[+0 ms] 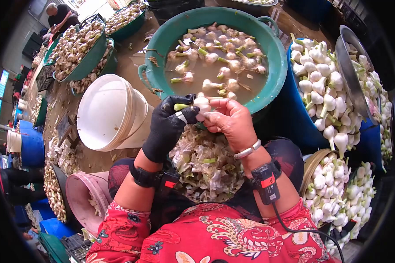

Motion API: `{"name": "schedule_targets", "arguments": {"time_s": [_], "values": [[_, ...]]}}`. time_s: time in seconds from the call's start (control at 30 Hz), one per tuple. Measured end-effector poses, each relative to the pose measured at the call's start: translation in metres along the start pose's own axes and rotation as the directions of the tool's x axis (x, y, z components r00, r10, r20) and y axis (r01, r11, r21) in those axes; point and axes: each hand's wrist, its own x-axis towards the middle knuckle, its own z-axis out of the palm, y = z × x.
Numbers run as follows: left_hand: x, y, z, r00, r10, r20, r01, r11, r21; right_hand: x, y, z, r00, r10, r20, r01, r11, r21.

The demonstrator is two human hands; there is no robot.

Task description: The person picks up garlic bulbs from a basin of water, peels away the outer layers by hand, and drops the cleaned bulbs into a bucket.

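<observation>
My left hand (171, 125), in a black glove with a white band on one finger, is closed round a garlic bulb (202, 105). A short green stem pokes out on the left of that bulb. From the right, my bare right hand (232, 118) pinches at the same bulb with thumb and fingertips. Just beyond both hands stands a green tub (274, 65) of murky water, where several unpeeled garlic bulbs (235, 65) float. Below my hands, between my knees, lies a heap of papery garlic skins (206, 164).
At left a white bucket (103, 111) lies tipped, with a pink bucket (81, 193) nearer me. A blue barrel (303, 114) of peeled garlic stands right, beside a metal basin (353, 79). Heaped garlic tubs (85, 55) and a person (61, 17) are at far left.
</observation>
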Motion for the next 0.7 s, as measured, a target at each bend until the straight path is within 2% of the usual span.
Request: {"name": "schedule_targets", "arguments": {"time_s": [0.07,0.13,0.17,0.23,0.3,0.4,0.43,0.47,0.5,0.53,0.57,0.6,0.63,0.67,0.7], "values": [[0.0,-0.001,0.001,1.0,-0.021,-0.01,0.021,0.999,-0.039,-0.002,-0.004,0.001,0.999,-0.033,0.011,0.033,0.998,0.046],[-0.003,0.004,0.003,0.991,-0.133,0.023,0.133,0.934,-0.331,-0.003,-0.008,0.001,0.996,-0.05,-0.072,0.046,0.997,-0.059],[-0.006,0.003,0.004,0.991,-0.132,0.022,0.132,0.935,-0.33,-0.001,-0.007,-0.002,0.996,-0.051,-0.07,0.046,0.997,-0.059],[-0.009,0.003,0.007,0.98,-0.181,0.088,0.2,0.909,-0.365,0.01,-0.004,-0.012,0.972,-0.224,-0.071,0.196,0.941,-0.277],[-0.009,0.003,0.008,0.977,-0.185,0.108,0.211,0.912,-0.351,0.011,-0.004,-0.013,0.964,-0.251,-0.088,0.213,0.927,-0.309],[-0.009,0.004,0.008,0.975,-0.194,0.11,0.222,0.901,-0.373,0.007,-0.009,-0.014,0.983,-0.171,-0.066,0.154,0.967,-0.202],[-0.009,0.0,0.003,0.978,-0.146,0.149,0.19,0.92,-0.342,0.008,-0.01,-0.019,1.0,0.004,0.002,-0.005,0.991,0.134],[-0.008,-0.004,-0.003,0.977,-0.098,0.189,0.154,0.938,-0.312,0.009,-0.011,-0.023,0.981,0.147,0.125,-0.187,0.879,0.438],[-0.005,-0.004,-0.011,0.978,-0.096,0.187,0.152,0.938,-0.312,0.008,-0.013,-0.025,0.981,0.146,0.127,-0.188,0.88,0.437],[-0.001,-0.004,-0.019,0.963,0.204,0.178,-0.237,0.954,0.186,0.007,-0.017,-0.027,0.98,0.054,0.189,-0.152,0.818,0.554],[0.004,-0.006,-0.024,0.841,0.441,0.313,-0.534,0.588,0.607,0.005,-0.022,-0.029,0.971,-0.046,0.236,-0.127,0.737,0.664],[0.007,-0.009,-0.02,0.954,0.289,0.081,-0.293,0.955,0.048,0.004,-0.028,-0.031,0.953,-0.053,0.298,-0.138,0.8,0.584],[0.005,-0.008,-0.021,0.953,0.292,0.08,-0.297,0.954,0.05,0.004,-0.027,-0.027,0.952,-0.056,0.301,-0.138,0.8,0.584],[0.003,-0.004,-0.02,0.953,0.289,0.092,-0.298,0.95,0.094,0.004,-0.025,-0.02,0.972,0.015,0.233,-0.098,0.932,0.348],[0.0,0.001,-0.017,0.954,0.278,0.109,-0.292,0.947,0.137,0.003,-0.02,-0.016,0.988,0.068,0.138,-0.08,0.993,0.085]]}}
